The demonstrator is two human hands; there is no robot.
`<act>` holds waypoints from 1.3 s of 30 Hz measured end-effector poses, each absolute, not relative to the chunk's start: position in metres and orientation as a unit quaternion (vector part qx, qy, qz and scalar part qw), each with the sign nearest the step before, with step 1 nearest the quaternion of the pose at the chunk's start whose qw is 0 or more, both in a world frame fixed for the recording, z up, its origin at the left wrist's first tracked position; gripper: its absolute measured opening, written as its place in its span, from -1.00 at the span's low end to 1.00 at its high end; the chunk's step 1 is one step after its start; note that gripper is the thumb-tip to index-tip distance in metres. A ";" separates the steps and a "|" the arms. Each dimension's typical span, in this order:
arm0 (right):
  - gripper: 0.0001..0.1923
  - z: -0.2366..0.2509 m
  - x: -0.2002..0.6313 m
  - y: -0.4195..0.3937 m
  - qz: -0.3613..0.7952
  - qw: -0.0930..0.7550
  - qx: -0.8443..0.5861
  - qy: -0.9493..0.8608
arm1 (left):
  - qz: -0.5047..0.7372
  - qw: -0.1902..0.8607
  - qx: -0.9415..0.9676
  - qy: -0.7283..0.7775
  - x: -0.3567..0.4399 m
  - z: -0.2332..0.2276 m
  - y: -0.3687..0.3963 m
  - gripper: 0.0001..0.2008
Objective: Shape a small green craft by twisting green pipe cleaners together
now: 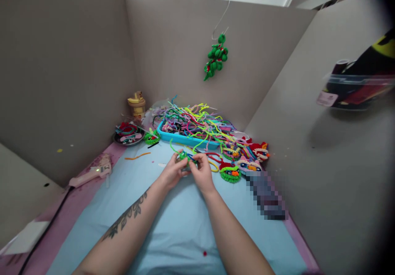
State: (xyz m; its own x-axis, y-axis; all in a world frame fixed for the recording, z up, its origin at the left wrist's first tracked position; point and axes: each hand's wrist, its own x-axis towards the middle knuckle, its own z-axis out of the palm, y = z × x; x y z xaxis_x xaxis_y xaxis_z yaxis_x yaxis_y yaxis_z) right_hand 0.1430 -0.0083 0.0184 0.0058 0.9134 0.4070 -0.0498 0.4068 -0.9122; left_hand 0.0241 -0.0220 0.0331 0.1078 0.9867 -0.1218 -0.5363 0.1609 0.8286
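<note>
Desk booth, head view. At 9 o'clock a glue gun (92,173) lies on the blue mat (173,229). At centre the left hand (172,172) and right hand (202,173) meet, both pinching 1 small green pipe-cleaner piece (184,157), a loose green end arcing up toward 11 o'clock. Judged step: winding or twisting the piece into shape; the next move likely calls for a firm left-hand hold while the right fingers turn the free end. At 12 o'clock a turquoise tray (173,137) holds mixed stems; at 3 o'clock lie finished figures (243,159).
</note>
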 end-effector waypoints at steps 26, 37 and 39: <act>-0.67 0.021 0.170 -0.001 0.113 0.550 -0.400 -0.724 | 0.480 0.351 0.658 0.463 0.008 0.020 -0.018 -0.20; -0.76 0.031 0.159 -0.014 0.244 0.601 -0.349 -0.676 | 0.493 0.325 0.623 0.513 0.003 0.010 -0.010 -0.21; -0.78 0.032 0.155 -0.015 0.286 0.605 -0.350 -0.656 | 0.493 0.326 0.624 0.511 0.003 0.009 -0.009 -0.21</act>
